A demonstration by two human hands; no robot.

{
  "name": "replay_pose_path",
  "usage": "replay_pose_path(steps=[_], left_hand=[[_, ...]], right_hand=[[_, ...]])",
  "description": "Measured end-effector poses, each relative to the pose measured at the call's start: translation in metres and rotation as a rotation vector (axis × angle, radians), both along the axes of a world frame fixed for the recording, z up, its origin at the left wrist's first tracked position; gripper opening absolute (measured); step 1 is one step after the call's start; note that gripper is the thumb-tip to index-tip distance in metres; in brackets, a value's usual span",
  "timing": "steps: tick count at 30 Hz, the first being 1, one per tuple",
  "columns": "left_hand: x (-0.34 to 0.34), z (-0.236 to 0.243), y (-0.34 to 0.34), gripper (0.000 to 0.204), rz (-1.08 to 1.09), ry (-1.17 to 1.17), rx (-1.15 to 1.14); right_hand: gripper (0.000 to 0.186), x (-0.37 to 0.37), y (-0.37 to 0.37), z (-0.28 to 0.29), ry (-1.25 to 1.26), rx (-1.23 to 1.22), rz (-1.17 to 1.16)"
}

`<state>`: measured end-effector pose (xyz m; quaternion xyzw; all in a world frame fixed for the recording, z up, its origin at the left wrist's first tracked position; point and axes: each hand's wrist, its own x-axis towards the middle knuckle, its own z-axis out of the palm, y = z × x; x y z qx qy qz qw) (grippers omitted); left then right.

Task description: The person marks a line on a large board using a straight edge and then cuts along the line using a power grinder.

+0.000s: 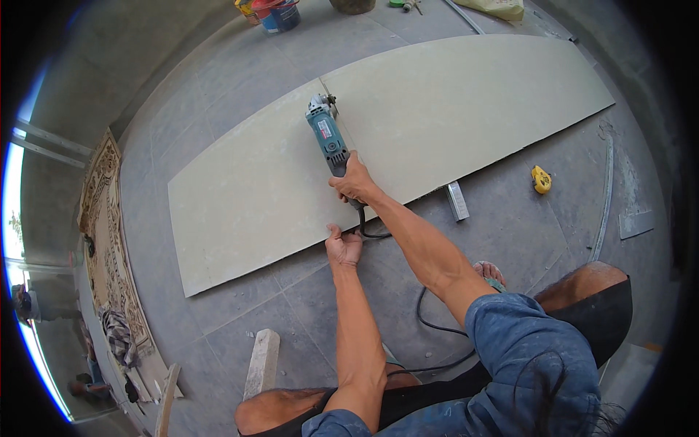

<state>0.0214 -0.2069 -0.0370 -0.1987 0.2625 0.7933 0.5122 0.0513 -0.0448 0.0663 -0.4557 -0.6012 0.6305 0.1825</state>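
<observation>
My right hand (353, 180) is wrapped round the rear body of a teal angle grinder (327, 135). The grinder's metal head and disc lie at a thin straight line on a large pale board (466, 109), close to its far edge. From the grinder's back end a black cord (439, 329) runs down and across the floor. My left hand (344, 247) is at the board's near edge, thumb on top and the other fingers partly hidden under it.
A yellow tape measure (541, 180) and a metal profile piece (457, 201) lie right of my hands. A whitish block (261, 364) is by my left knee. Left lies a patterned rug (102, 218). Buckets (277, 14) stand at the back; a long metal strip (603, 197) lies far right.
</observation>
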Motion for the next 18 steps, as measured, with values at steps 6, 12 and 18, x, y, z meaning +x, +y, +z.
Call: replay_pose_path(steps=[6,12,18], left_hand=[[0.004,0.001,0.002,0.041,0.009,0.023,0.028],[0.008,0.005,0.004,0.043,0.029,0.008,0.046],[0.001,0.002,0.001,0.043,0.033,-0.029,0.090]], right_hand=[[0.076,0.006,-0.001,-0.002,0.011,-0.002,-0.003],[0.076,0.011,-0.003,-0.002,-0.003,-0.006,-0.008],[0.068,0.009,-0.011,0.002,0.011,-0.009,-0.014]])
